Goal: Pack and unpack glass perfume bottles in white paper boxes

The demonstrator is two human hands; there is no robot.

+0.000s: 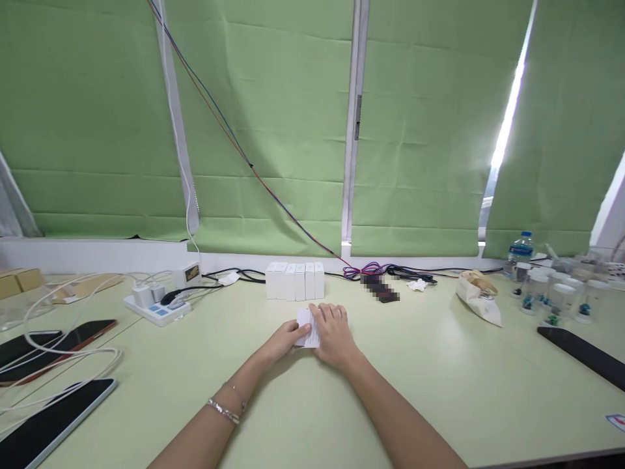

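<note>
A small white box with lines of print [307, 332] is held between my two hands, just above or on the table; I cannot tell which. My left hand [286, 340] grips its left side, thumb lying across the front. On the right, my right hand [334, 335] wraps over the box and hides much of it, fingers bent over the top. Behind the hands, several upright white boxes [295, 281] stand side by side in a tight row.
At left are a power strip [157, 307] with plugged-in chargers, white cables and dark-screened devices [58, 423]. Black cords [410, 273] run along the back edge. To the right lie a cream bag [477, 298], lidded clear jars [560, 303], a water bottle [521, 249] and a black slab [581, 355].
</note>
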